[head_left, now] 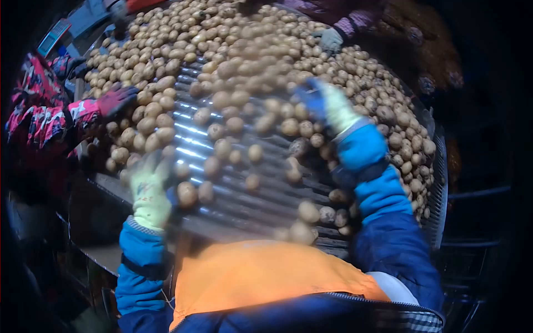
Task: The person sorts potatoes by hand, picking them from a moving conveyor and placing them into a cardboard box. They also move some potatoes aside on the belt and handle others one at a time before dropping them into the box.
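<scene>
My left hand (149,188), in a pale yellow-green glove with darker fingers, is on the left side of the slatted metal surface (244,213). Its fingers look stretched out beside the potatoes (187,194), though motion blurs them. My right hand (328,105), in a yellow-green glove with blue fingers, is at the edge of the heap on the right. Those fingers are extended and blurred, touching or close to potatoes (290,127); neither hand visibly grips one. Several potatoes in the middle are smeared by motion, and some have dark patches.
A large heap of potatoes (183,33) covers the far side and right. Another person's red-gloved hand (117,100) reaches in from the left, and a pale-gloved hand (330,40) from the far side. A scale-like device (54,38) stands far left. My orange apron (266,272) is at the near edge.
</scene>
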A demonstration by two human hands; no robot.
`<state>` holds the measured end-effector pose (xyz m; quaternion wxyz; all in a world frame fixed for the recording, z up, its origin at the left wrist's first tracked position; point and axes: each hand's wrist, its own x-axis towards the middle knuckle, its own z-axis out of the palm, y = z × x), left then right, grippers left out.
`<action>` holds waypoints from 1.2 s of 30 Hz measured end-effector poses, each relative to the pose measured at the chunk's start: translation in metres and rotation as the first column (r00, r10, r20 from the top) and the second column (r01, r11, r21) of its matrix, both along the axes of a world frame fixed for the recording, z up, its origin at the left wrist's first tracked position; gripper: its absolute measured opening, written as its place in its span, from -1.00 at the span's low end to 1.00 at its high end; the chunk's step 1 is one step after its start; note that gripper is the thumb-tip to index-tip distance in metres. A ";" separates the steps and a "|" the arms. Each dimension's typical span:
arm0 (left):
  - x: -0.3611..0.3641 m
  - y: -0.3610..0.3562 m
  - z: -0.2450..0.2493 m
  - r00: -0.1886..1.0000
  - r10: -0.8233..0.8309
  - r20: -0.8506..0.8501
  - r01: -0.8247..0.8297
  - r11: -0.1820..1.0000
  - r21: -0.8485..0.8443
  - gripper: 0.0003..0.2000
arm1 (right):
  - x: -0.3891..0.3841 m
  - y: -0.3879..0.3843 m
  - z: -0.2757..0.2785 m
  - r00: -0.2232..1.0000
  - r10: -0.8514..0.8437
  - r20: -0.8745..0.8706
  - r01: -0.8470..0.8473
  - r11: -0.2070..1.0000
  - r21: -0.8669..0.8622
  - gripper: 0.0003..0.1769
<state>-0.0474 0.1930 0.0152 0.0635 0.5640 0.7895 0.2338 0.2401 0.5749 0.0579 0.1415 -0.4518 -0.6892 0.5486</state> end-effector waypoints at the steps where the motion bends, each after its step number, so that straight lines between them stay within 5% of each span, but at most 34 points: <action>1: 0.010 0.008 -0.003 1.000 -0.008 -0.022 0.011 0.990 0.139 -0.41 | 0.024 0.038 0.008 0.995 -0.095 0.036 0.092 0.993 0.070 -0.20; 3: 0.037 0.015 0.007 0.986 -0.128 -0.105 0.143 0.978 0.152 -0.49 | 0.061 0.093 0.005 0.881 -0.067 0.468 -0.172 0.877 0.449 0.03; 4: 0.051 0.022 0.015 0.975 -0.223 -0.004 0.223 0.975 0.000 -0.52 | 0.079 0.118 0.004 0.757 -0.150 0.636 -0.320 0.764 0.561 0.15; 6: 0.068 0.030 -0.011 0.897 -0.423 -0.128 0.421 0.906 -0.039 -0.42 | 0.067 0.141 -0.021 0.666 -0.117 0.737 -0.451 0.723 0.523 0.12; 8: 0.075 0.025 -0.015 0.900 -0.428 -0.083 0.427 0.904 -0.032 -0.42 | 0.046 0.113 -0.007 0.572 -0.162 0.804 -0.453 0.755 0.474 0.07; 10: 0.068 0.023 -0.018 0.905 -0.422 -0.061 0.419 0.907 -0.045 -0.43 | 0.035 0.083 -0.016 0.967 -0.015 0.254 -0.031 0.984 0.178 -0.15; 11: 0.065 0.021 -0.019 0.912 -0.406 -0.060 0.401 0.913 -0.078 -0.43 | 0.031 0.087 -0.032 0.984 -0.004 0.179 -0.033 0.979 0.203 -0.29; 13: 0.058 0.018 -0.024 0.920 -0.376 -0.110 0.365 0.925 -0.106 -0.45 | 0.014 0.077 -0.064 0.967 0.067 0.248 -0.169 0.893 0.417 -0.22; 14: 0.053 0.016 -0.027 0.918 -0.362 -0.164 0.349 0.931 -0.105 -0.47 | 0.005 0.062 -0.075 0.970 0.059 0.235 -0.143 0.924 0.356 -0.11; 15: 0.052 0.013 -0.029 0.907 -0.360 -0.218 0.345 0.933 -0.106 -0.48 | -0.006 0.033 -0.075 0.961 0.242 0.134 -0.268 0.934 0.235 -0.04; 17: 0.050 0.012 -0.017 0.951 -0.223 -0.213 0.172 0.957 -0.232 -0.57 | -0.040 -0.035 -0.039 0.901 0.268 0.341 -0.354 0.909 0.221 -0.06; 18: 0.042 0.014 -0.017 0.968 -0.173 -0.183 0.130 0.966 -0.222 -0.57 | -0.046 -0.042 -0.065 0.945 0.321 0.063 -0.327 0.925 0.193 -0.02; 20: 0.027 0.012 -0.022 0.969 -0.120 -0.215 0.092 0.987 -0.134 -0.56 | -0.069 -0.112 -0.026 0.939 0.291 0.183 -0.331 0.908 0.255 0.12; 22: 0.028 0.006 -0.022 0.963 -0.123 -0.241 0.116 0.992 -0.045 -0.55 | -0.072 -0.132 -0.034 0.858 0.395 0.328 -0.514 0.678 0.526 0.14; 25: 0.037 -0.005 -0.006 0.979 -0.170 -0.112 0.170 0.985 -0.008 -0.52 | -0.055 -0.164 0.002 0.690 0.611 0.389 -0.722 0.618 0.310 0.05; 28: 0.059 -0.017 -0.001 0.974 -0.220 -0.060 0.223 0.973 0.058 -0.52 | -0.012 -0.177 0.009 0.562 0.653 0.508 -0.818 0.349 0.458 -0.12; 31: 0.069 -0.018 0.002 0.936 -0.351 -0.019 0.352 0.936 0.005 -0.54 | -0.007 -0.183 0.042 0.698 0.575 0.427 -0.688 0.704 0.177 -0.21; 32: 0.074 -0.021 -0.006 0.942 -0.333 -0.049 0.335 0.942 0.027 -0.57 | 0.006 -0.177 0.021 0.705 0.576 0.414 -0.709 0.591 0.385 -0.28; 35: 0.072 -0.020 -0.004 0.947 -0.317 -0.050 0.315 0.948 -0.031 -0.56 | 0.009 -0.188 0.010 0.525 0.540 0.658 -0.850 0.372 0.374 -0.27; 36: 0.066 -0.017 -0.007 0.954 -0.292 -0.071 0.285 0.954 -0.091 -0.56 | -0.001 -0.195 0.006 0.456 0.536 0.711 -0.877 0.409 0.254 -0.29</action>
